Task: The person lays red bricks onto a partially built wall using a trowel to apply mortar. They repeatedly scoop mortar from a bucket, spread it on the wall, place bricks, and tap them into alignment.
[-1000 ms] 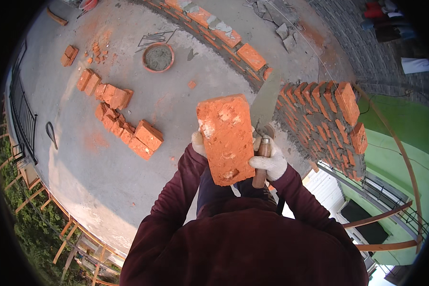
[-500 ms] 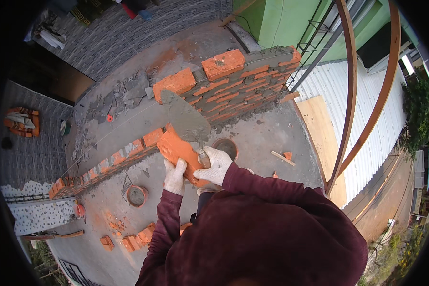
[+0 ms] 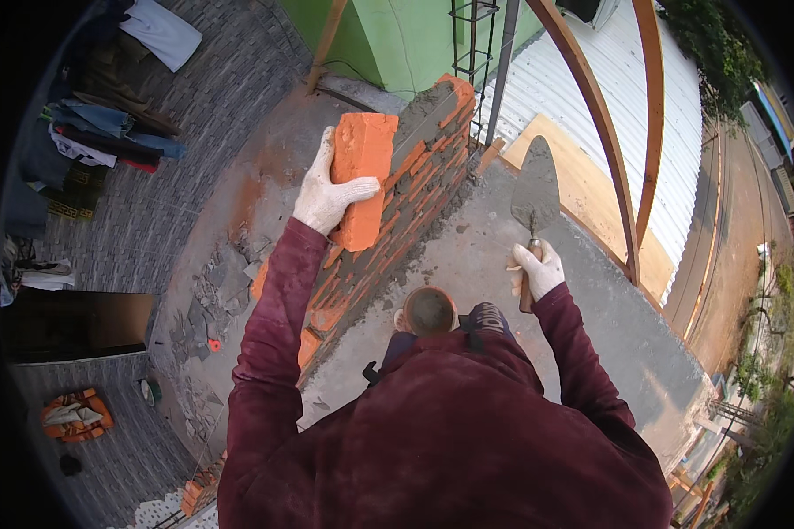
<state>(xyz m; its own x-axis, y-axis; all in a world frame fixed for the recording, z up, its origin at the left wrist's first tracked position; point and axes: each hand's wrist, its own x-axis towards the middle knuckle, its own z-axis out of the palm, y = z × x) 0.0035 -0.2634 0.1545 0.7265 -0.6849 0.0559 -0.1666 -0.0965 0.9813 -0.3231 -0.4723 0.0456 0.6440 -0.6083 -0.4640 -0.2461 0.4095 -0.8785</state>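
1. Orange brick [image 3: 363, 181] is gripped by the left hand [image 3: 325, 199] over the wall [image 3: 408, 203]; contact between them cannot be told.
2. A trowel [image 3: 535, 194] is held by the right hand [image 3: 543, 269], right of the wall.

Small outdoor building site, apparently at a home. Evidence: unfinished brick wall [image 3: 415, 194], rough joints; mortar-coated trowel [image 3: 535, 185]; tub of grey mortar [image 3: 430, 311]; bare rebar column [image 3: 474, 55]; corrugated roof [image 3: 626, 88] alongside. Domestic signs: clothes [image 3: 106, 132] hung by grey patterned wall [image 3: 205, 132].

Matt brick [image 3: 367, 160], wooden trowel handle [image 3: 527, 294]
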